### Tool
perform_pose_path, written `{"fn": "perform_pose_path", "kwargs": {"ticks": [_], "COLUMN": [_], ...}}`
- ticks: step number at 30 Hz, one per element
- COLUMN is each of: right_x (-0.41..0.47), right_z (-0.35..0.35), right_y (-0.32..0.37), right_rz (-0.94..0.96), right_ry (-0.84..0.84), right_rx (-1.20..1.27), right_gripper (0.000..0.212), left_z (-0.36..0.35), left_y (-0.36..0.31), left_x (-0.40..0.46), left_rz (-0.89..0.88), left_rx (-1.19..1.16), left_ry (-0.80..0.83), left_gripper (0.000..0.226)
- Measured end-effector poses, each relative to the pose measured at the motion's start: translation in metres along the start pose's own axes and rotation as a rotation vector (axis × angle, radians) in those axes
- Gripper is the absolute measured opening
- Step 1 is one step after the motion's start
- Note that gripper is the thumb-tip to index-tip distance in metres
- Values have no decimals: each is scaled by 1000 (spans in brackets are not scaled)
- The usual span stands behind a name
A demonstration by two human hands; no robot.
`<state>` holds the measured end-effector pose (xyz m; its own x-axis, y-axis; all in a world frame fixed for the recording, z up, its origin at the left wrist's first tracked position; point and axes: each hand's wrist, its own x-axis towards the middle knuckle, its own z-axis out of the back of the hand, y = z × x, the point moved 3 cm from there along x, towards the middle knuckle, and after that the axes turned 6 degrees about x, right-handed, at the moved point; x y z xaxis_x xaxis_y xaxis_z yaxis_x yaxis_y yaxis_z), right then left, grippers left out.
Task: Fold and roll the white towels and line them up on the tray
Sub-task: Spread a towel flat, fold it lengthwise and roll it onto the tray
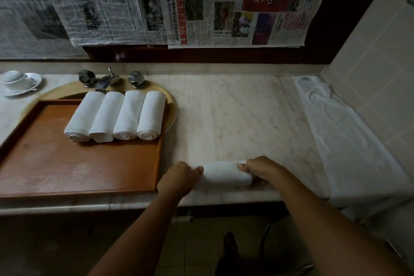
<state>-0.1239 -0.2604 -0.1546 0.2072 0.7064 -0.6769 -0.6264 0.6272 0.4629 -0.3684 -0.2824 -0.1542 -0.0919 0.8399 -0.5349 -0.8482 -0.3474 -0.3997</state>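
Now a fifth towel roll (226, 176) lies on the counter (235, 119), just right of the tray (67, 163).
The left hand (179, 178) and right hand (259, 169) each curl around one end of it. Soft and light, it would likely unroll if let go, so holding both ends seems wise. Four finished rolls (116, 116) sit side by side at the tray's far edge; one flat towel (349, 141) waits well right of it.

Arms: both of yours reach forward, forearms bare, converging slightly | Left hand (179, 178): knuckles up, fingers curled, grip on left end of the rolled towel (226, 176) | Right hand (261, 169): palm down, fingers curled over the right end, thumb pointing inward.
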Motion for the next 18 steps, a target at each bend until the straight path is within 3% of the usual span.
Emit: {"fn": "perform_pose_path", "kwargs": {"ticks": [3,6,9,12,18], "right_x": [-1,-9,-18,-19,-4], "right_z": [0,-3,-5,-3,31], "right_y": [-3,-9,-17,-24,-26], "right_rz": [-53,-77,-76,-74,-48], "right_ry": [62,75,83,78,18], "right_rx": [111,318,525,549,646], "right_gripper": [45,36,35,32,53], "left_z": [0,-2,-3,0,0], "left_y": [-2,0,4,4,-22], "left_x": [0,2,5,6,11], "left_rz": [131,200,219,217,191], "left_rx": [-227,-441,-493,-558,-689], "left_ry": [156,190,209,231,328], "left_gripper": [48,52,56,51,60]}}
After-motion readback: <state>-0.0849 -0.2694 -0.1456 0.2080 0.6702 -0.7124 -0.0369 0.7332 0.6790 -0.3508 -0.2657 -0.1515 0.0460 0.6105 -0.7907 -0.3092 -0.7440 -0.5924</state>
